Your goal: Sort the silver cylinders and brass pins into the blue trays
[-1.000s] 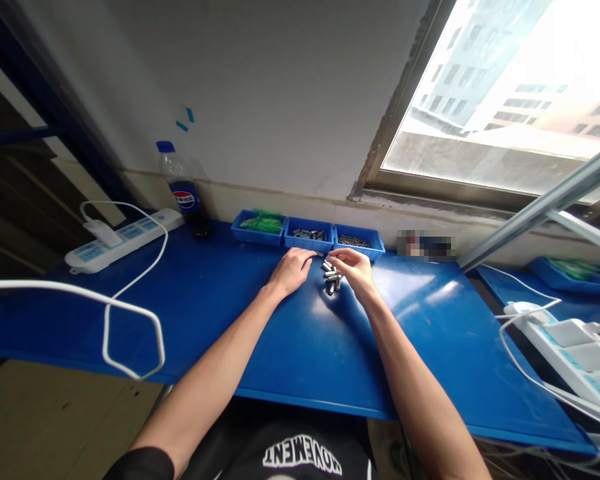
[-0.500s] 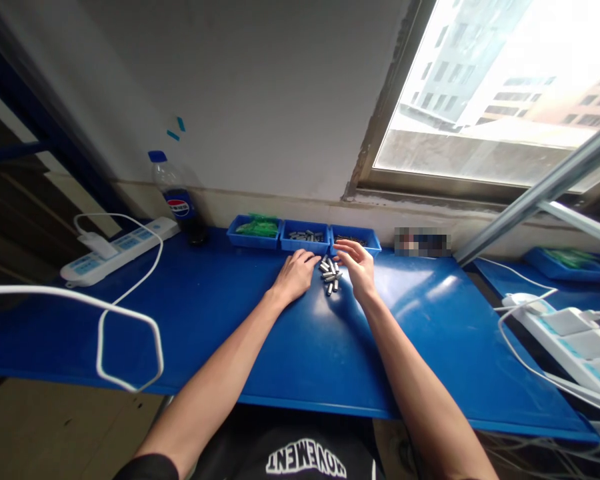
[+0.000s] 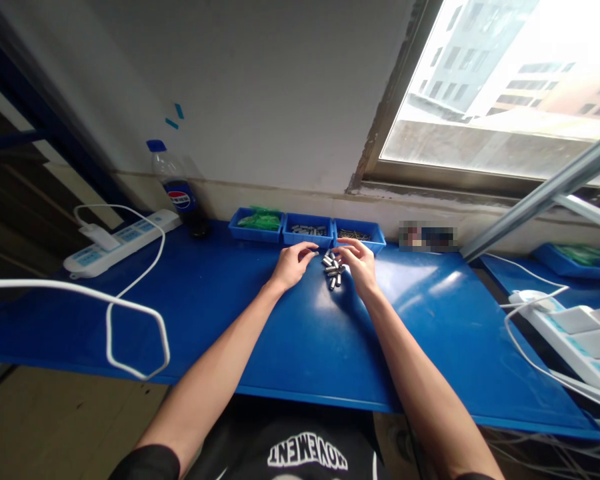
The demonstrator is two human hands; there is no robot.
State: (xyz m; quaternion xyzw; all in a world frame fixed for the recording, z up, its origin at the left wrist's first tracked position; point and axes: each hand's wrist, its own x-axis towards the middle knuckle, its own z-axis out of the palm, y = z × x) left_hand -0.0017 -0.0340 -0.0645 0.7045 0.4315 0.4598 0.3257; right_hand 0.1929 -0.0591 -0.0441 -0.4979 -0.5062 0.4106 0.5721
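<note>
A small heap of short metal cylinders point(image 3: 332, 269) lies on the blue table point(image 3: 260, 320) just in front of three blue trays. My left hand point(image 3: 293, 264) rests left of the heap, fingers curled with thumb and forefinger pinched near a small piece I cannot make out. My right hand point(image 3: 359, 261) sits on the right of the heap, fingers bent over its top edge and touching the cylinders. Behind them stand a tray of green parts point(image 3: 257, 225), a tray of metal cylinders point(image 3: 307, 230) and a tray of thin dark pins point(image 3: 357, 235).
A cola bottle point(image 3: 176, 187) stands at the back left beside a white power strip point(image 3: 115, 243) with a looping white cable point(image 3: 130, 313). More power strips point(image 3: 575, 333) and a blue tray point(image 3: 575, 260) sit at the right. A metal bar point(image 3: 545, 193) slants by the window.
My left hand has lifted from flat on the table and curled into a pinch. My right hand has closed in over the heap from an open spread.
</note>
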